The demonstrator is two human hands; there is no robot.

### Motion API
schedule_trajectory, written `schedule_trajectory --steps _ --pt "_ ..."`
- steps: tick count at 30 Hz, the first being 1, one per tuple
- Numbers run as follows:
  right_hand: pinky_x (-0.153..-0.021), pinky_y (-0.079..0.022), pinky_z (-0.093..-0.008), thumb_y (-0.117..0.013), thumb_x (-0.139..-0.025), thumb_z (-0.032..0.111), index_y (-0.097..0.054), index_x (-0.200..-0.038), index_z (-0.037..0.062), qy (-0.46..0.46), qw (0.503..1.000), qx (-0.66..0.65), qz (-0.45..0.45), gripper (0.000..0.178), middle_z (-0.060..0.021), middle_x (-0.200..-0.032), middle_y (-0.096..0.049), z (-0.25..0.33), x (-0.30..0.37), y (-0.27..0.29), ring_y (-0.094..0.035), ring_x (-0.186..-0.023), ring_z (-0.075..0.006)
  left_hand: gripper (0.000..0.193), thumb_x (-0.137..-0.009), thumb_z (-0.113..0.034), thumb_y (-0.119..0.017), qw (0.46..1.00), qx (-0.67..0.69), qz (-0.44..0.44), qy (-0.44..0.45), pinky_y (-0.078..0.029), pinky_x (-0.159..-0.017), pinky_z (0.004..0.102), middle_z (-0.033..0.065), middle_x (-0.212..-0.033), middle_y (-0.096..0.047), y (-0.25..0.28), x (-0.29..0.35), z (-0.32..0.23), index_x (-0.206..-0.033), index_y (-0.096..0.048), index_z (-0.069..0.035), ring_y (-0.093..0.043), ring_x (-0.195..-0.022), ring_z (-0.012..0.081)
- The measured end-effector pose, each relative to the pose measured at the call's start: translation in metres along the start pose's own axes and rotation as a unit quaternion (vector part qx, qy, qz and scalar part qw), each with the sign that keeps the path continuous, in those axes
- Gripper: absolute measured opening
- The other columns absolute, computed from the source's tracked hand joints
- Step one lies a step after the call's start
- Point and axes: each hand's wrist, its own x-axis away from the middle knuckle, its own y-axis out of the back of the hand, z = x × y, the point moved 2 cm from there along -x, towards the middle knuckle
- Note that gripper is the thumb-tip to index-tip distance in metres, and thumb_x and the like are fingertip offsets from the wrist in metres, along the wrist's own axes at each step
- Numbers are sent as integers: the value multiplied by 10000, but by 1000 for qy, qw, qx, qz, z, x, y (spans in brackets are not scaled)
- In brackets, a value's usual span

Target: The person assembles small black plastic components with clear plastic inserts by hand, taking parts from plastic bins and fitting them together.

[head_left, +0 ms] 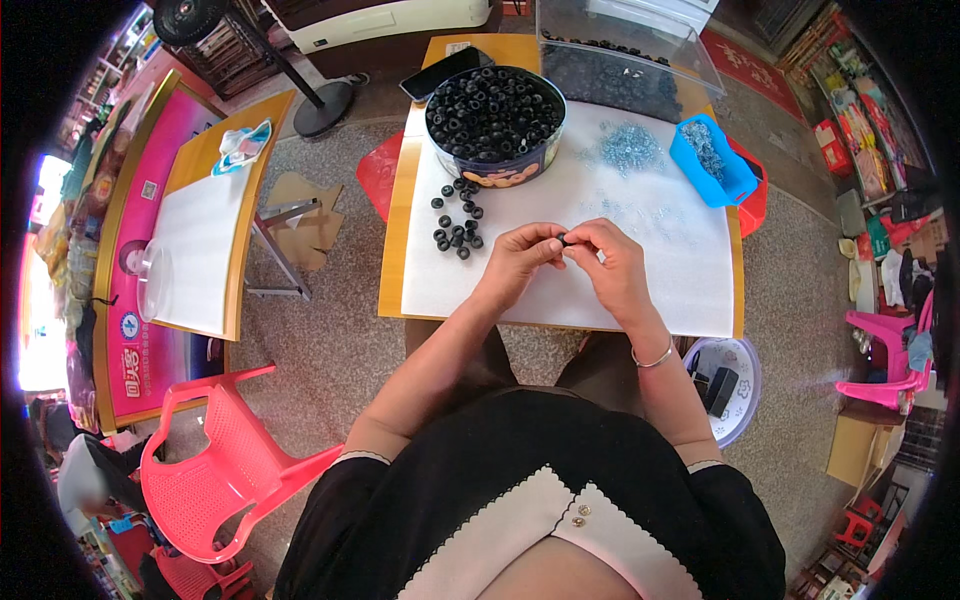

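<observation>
My left hand and my right hand meet over the white sheet at the table's near side. Pinched between their fingertips is a small black ring-shaped part, mostly hidden by the fingers. To the left of my hands lie several loose black ring-shaped parts. Behind these stands a round tub, heaped with the same black parts. Small clear bluish pieces are spread in a pile at the right rear. Beside them sits a blue plastic container with more of these pieces.
A transparent bin of black parts stands at the table's far right, and a phone lies at the far left. A pink chair and a side table are on the left. A white basin sits low at the right.
</observation>
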Motion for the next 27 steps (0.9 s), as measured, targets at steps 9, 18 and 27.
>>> schedule_trajectory --steps 9,18,27 --pt "-707 -458 -267 -612 -784 31 -615 -971 17 -68 996 -46 36 188 -79 -888 -598 -11 2 4 -576 -802 -158 246 -856 -64 -589 1000 6 23 -5 -462 -742 281 90 -962 -618 3 -1 2 -1075 -579 48 -568 -792 157" --pt "-895 -419 -314 -530 -817 26 -604 -1085 51 11 992 -27 121 279 -102 -1136 -532 -5 -4 1 -508 -1058 -245 191 -878 -100 -572 997 25 46 59 -449 -693 246 53 -871 -618 11 -2 1 -1037 -607 -1 -573 -733 138" --pt "-929 -397 -301 -476 -840 -10 -537 -1167 19 -27 988 -61 139 334 -125 -1195 -529 -12 -2 -9 -507 -1108 -233 183 -896 -144 -556 988 118 69 69 -450 -677 253 42 -858 -606 11 -5 5 -1011 -601 -10 -549 -702 129"
